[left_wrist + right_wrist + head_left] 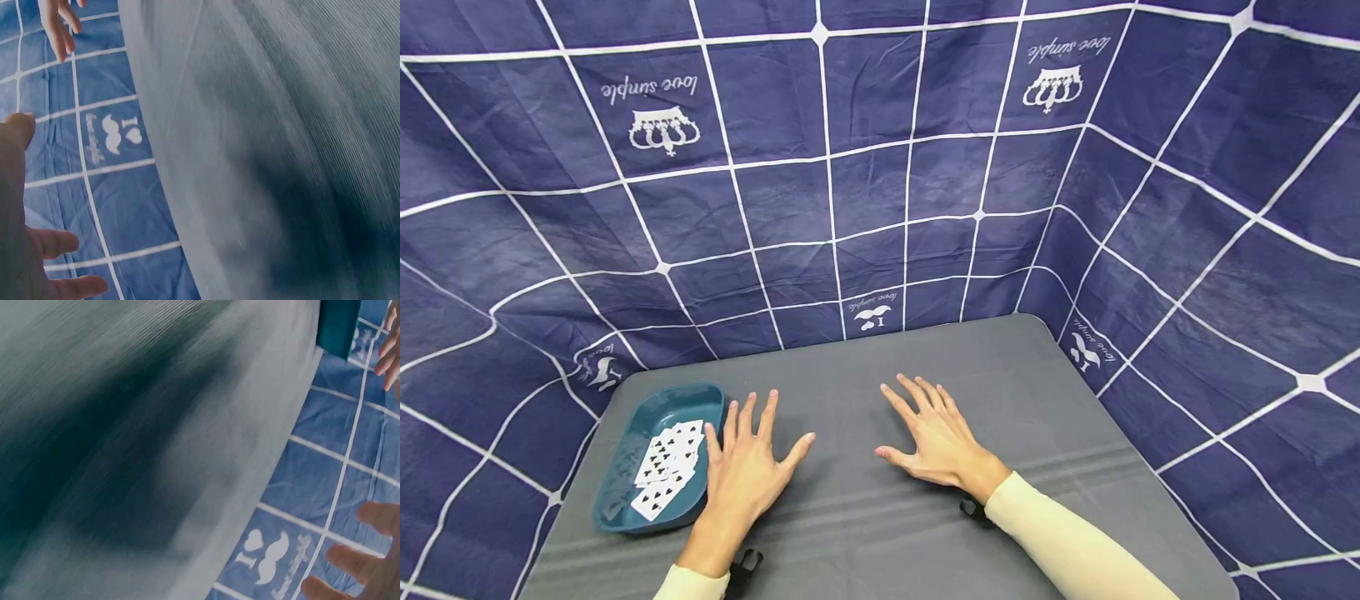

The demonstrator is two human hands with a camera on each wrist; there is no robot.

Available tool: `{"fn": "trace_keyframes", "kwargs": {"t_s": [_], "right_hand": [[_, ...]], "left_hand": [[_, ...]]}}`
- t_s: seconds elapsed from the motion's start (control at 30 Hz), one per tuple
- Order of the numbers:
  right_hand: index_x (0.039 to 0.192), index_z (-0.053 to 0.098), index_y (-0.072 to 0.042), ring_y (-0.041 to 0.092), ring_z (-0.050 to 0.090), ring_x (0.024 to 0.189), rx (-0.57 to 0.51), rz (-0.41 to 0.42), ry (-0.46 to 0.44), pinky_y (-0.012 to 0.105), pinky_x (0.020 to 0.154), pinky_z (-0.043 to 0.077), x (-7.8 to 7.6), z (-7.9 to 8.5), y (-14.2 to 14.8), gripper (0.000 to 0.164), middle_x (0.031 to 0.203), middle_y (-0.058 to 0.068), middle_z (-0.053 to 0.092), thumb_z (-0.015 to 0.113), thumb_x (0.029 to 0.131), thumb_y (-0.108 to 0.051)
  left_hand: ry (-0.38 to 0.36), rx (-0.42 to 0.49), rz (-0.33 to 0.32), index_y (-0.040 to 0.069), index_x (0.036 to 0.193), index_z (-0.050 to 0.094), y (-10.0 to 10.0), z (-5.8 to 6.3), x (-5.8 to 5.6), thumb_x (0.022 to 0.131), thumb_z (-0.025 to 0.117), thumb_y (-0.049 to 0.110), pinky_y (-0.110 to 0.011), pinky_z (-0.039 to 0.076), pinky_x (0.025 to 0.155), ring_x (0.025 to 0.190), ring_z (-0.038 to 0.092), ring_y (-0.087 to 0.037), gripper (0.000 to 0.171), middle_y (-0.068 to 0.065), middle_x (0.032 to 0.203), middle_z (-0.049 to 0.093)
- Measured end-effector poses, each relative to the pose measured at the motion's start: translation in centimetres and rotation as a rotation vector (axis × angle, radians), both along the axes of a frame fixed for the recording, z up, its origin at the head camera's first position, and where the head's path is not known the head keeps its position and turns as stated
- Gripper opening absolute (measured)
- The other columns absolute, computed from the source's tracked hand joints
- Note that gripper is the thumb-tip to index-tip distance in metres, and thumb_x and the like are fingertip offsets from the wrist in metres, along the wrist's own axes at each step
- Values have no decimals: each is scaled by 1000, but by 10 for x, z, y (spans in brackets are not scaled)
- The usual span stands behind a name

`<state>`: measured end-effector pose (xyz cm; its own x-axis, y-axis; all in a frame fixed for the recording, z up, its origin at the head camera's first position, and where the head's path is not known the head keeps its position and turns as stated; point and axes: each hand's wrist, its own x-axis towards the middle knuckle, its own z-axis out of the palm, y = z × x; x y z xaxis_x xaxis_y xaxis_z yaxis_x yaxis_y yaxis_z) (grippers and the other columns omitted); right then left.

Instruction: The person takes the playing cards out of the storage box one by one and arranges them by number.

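In the head view my left hand (747, 471) hovers with fingers spread at the right side of a teal plastic tray (617, 467). Several white playing cards (662, 458) with black club and spade pips lie overlapping inside it. The left forearm and hand overlap part of the tray's right rim. My right hand (942, 442), its fingers also spread, is above the grey table right of the middle. Neither hand holds anything. In the right wrist view a corner of the tray (337, 328) shows at the top.
A grey cloth covers the table (865, 533). Blue curtains (865, 192) with white grid lines rise behind the table and along its left and right sides. A black wrist strap (745, 567) sits at the left wrist, another black piece (972, 508) at the right.
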<state>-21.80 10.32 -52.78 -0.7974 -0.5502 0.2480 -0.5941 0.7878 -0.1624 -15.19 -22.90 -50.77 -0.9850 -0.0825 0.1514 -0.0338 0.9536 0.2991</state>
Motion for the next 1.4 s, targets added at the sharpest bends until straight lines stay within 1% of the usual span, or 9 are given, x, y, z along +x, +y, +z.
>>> {"fn": "trace_keyframes", "kwargs": {"t_s": [0.1, 0.27, 0.53, 0.73, 0.93, 1.1, 1.2, 1.27, 1.4], "right_hand": [[187, 28, -35, 44, 46, 171, -1, 29, -14, 71, 135, 40, 1, 1, -11, 99, 191, 8, 37, 61, 107, -82], [186, 31, -33, 43, 46, 171, -3, 70, -27, 70, 135, 41, 3, 3, -29, 97, 190, 9, 38, 65, 108, -78], [186, 30, -33, 40, 45, 172, 19, 126, -10, 65, 137, 39, 2, 10, -56, 94, 190, 8, 38, 58, 109, -80], [186, 32, -33, 38, 45, 172, 36, 163, -9, 62, 138, 40, 7, 14, -75, 92, 189, 8, 40, 57, 111, -79], [186, 30, -35, 35, 44, 173, 55, 194, -10, 61, 140, 38, 11, 13, -95, 90, 189, 6, 39, 53, 112, -80], [185, 33, -34, 35, 48, 171, 52, 237, 17, 62, 137, 42, 14, 10, -110, 89, 185, 7, 44, 55, 112, -79], [184, 35, -34, 34, 50, 169, 50, 261, 34, 62, 136, 44, 15, 7, -119, 88, 184, 7, 46, 56, 112, -78], [184, 35, -34, 34, 50, 169, 48, 274, 40, 62, 136, 44, 16, 7, -126, 87, 183, 7, 47, 56, 112, -77], [184, 35, -34, 32, 50, 169, 50, 295, 48, 61, 136, 44, 17, 8, -138, 87, 183, 6, 47, 58, 112, -77]], "left_hand": [[16, 14, 26, 17, 186, 31, -10, 0, 3, 107, 58, 86, -89, 5, 135, 178, 18, -58, 108, -29, 189, 29], [79, 44, 75, 12, 182, 38, -28, -2, 10, 108, 66, 77, -91, 10, 133, 175, 22, -60, 103, -32, 185, 35], [126, 29, 144, 10, 179, 42, -59, -4, 21, 108, 67, 74, -91, 13, 133, 169, 30, -64, 99, -35, 181, 39], [99, 48, 213, 9, 179, 41, -84, -5, 33, 110, 64, 72, -90, 11, 133, 167, 31, -64, 96, -35, 180, 37], [64, 87, 280, 9, 182, 35, -112, -9, 46, 112, 58, 74, -90, 7, 134, 166, 28, -66, 98, -38, 181, 32], [37, 110, 346, 9, 183, 32, -133, -13, 57, 112, 57, 75, -89, 7, 135, 167, 26, -66, 100, -39, 183, 29], [32, 115, 382, 9, 183, 31, -143, -15, 63, 112, 57, 74, -89, 11, 134, 165, 28, -69, 99, -39, 183, 29], [20, 123, 402, 10, 184, 28, -149, -16, 66, 113, 56, 74, -89, 17, 132, 163, 30, -70, 100, -39, 184, 27], [-18, 139, 428, 11, 186, 22, -160, -18, 71, 113, 53, 75, -90, 34, 119, 158, 34, -72, 102, -38, 185, 25]]}}
